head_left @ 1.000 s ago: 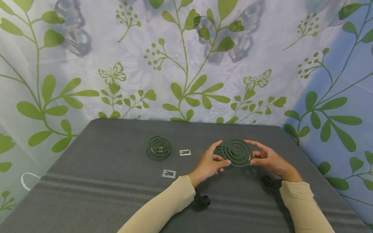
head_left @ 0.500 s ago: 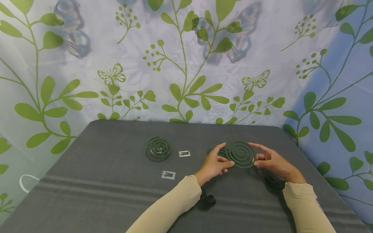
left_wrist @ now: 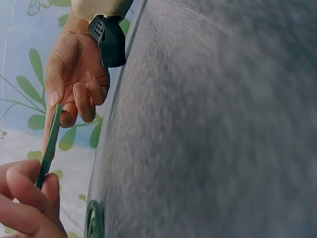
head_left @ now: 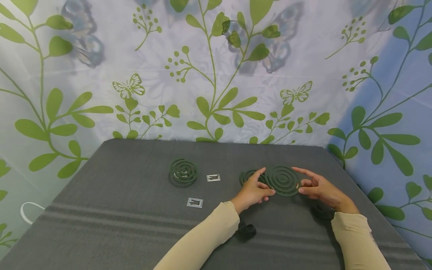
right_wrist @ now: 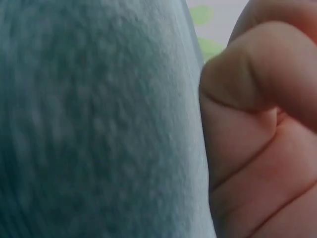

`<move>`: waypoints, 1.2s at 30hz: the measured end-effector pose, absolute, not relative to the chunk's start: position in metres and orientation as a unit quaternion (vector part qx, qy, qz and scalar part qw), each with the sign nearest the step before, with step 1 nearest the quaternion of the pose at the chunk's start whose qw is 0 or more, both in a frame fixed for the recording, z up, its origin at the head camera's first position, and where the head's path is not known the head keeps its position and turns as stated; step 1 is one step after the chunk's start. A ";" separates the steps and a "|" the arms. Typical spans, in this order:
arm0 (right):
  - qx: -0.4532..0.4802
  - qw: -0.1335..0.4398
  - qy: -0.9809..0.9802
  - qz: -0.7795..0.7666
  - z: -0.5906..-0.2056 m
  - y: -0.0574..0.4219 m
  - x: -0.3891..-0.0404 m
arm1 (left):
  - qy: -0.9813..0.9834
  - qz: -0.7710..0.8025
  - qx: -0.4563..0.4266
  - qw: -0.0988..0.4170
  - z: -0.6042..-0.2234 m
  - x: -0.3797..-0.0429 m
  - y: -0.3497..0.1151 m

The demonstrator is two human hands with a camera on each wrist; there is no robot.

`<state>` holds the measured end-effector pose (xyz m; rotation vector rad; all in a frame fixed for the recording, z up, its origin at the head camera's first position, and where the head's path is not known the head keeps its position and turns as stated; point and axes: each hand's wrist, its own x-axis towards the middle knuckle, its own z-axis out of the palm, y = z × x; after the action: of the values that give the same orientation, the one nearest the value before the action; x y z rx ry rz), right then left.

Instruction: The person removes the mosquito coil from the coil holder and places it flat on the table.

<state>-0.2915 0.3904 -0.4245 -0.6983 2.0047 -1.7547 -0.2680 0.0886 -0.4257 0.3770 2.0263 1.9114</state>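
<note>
Both hands hold one flat green mosquito coil (head_left: 282, 180) by opposite edges, raised over the grey table. My left hand (head_left: 254, 190) pinches its left side between thumb and fingers. On its right side, the thumb and fingers of my right hand (head_left: 320, 189) grip the rim. The left wrist view shows this coil (left_wrist: 50, 148) edge-on between the two hands. A second green coil (head_left: 245, 175) lies on the table, partly hidden behind my left hand. In the right wrist view only the bent fingers (right_wrist: 247, 79) of my right hand fill the side; the coil is hidden there.
Left of the hands, another green coil (head_left: 192, 173) lies on the table (head_left: 118, 195) with shiny metal at its centre. Two small metal coil stands (head_left: 213, 177) lie flat near it. A patterned curtain (head_left: 216, 75) hangs behind the table's far edge.
Both hands have shifted right and slightly toward me with the held coil. More of the coil on the table behind the left hand now shows. The left coil and metal stands stay put.
</note>
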 end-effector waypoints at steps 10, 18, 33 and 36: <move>-0.232 0.174 0.742 -0.604 -0.423 0.405 -0.288 | 0.704 0.674 0.109 0.198 -0.425 -0.269 0.102; -0.200 0.167 0.756 -0.601 -0.425 0.411 -0.286 | 0.696 0.683 0.084 0.207 -0.426 -0.270 0.112; -0.102 0.173 0.804 -0.560 -0.424 0.414 -0.286 | 0.675 0.694 0.045 0.245 -0.426 -0.274 0.120; -0.089 0.181 0.800 -0.565 -0.423 0.414 -0.286 | 0.670 0.697 0.047 0.253 -0.426 -0.274 0.120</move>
<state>-0.2865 0.4135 -0.4235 -0.2501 2.2588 -1.5959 -0.2745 0.1201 -0.4265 0.1275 1.8201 1.8932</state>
